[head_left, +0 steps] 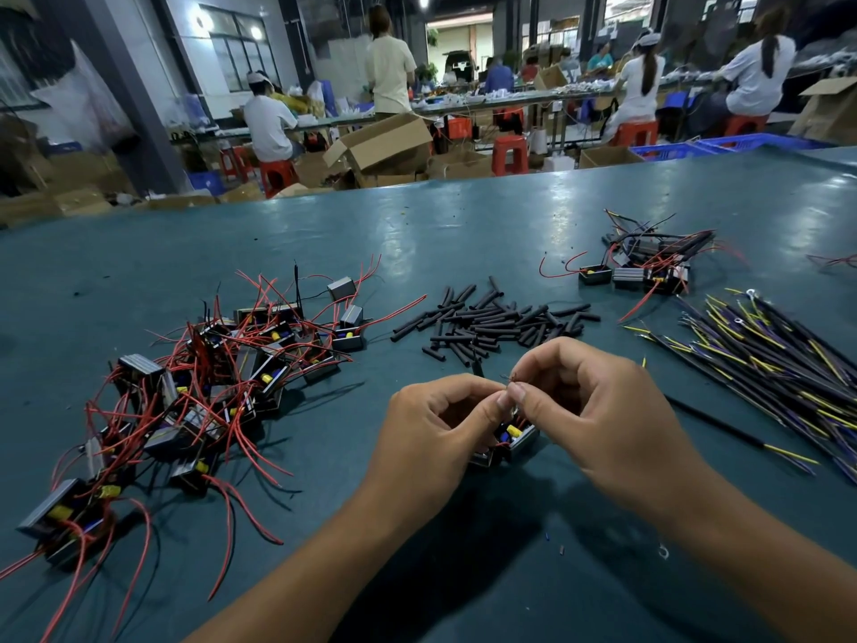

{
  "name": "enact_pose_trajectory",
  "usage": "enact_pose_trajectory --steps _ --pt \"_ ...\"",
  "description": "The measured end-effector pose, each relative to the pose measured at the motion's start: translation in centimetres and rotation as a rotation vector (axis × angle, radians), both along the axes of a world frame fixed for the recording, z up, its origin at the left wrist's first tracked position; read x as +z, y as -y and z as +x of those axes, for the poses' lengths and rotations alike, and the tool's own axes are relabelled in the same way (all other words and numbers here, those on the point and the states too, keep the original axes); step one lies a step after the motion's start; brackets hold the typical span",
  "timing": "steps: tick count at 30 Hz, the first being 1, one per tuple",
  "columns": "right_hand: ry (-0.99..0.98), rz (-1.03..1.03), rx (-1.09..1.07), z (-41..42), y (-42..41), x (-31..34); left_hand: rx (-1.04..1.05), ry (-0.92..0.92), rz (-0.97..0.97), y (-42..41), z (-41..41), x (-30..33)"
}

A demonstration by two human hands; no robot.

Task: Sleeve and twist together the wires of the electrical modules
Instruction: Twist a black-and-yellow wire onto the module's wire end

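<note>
Both grips pinched bare wire ends together: left hand and right hand met fingertip to fingertip above a small black box-shaped module on the teal matte desk, probably for twisting. Tangled red-wired modules lay left; short black tubular sleeves lay just beyond, within reach.

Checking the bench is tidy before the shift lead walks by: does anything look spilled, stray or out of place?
Mostly sorted piles. A few strays: small scraps and a pale ring lie loose on the table near the right forearm, and one black cable lies apart from its bundle.
</note>
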State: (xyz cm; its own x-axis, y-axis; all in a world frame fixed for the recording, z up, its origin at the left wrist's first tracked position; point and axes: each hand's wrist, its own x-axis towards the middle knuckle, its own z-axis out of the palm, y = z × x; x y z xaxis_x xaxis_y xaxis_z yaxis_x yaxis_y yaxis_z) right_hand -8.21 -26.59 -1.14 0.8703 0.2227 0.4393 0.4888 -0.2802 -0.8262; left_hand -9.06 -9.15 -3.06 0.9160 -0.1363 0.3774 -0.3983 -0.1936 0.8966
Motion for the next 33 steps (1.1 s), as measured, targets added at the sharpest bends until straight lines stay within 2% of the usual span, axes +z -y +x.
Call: enact_pose_trajectory --steps 11,13,16,19,25,30,33 --pt "0.098 -0.102 -0.013 -0.3 0.0 0.3 0.058 0.045 0.071 0.1 -0.5 0.4" --pt "0.114 -0.108 -0.016 -0.3 -0.1 0.4 0.132 0.16 0.129 -0.1 -0.7 0.8" --pt "0.152 -0.156 -0.01 -0.4 0.0 0.5 0.218 0.471 0.33 -0.3 -0.9 1.7" --pt "0.184 -0.193 -0.005 -0.5 0.0 0.5 0.276 0.589 0.467 -0.3 -0.9 2.1" --pt "0.284 -0.315 -0.052 -0.8 0.0 0.5 0.26 0.529 0.601 -0.4 -1.0 2.6" --pt "0.295 -0.336 -0.058 -1.0 -0.2 0.6 0.209 0.51 0.728 -0.2 -1.5 3.1" --pt "0.283 -0.322 -0.048 -1.0 -0.4 0.5 0.178 0.475 0.702 0.0 -1.8 3.3"
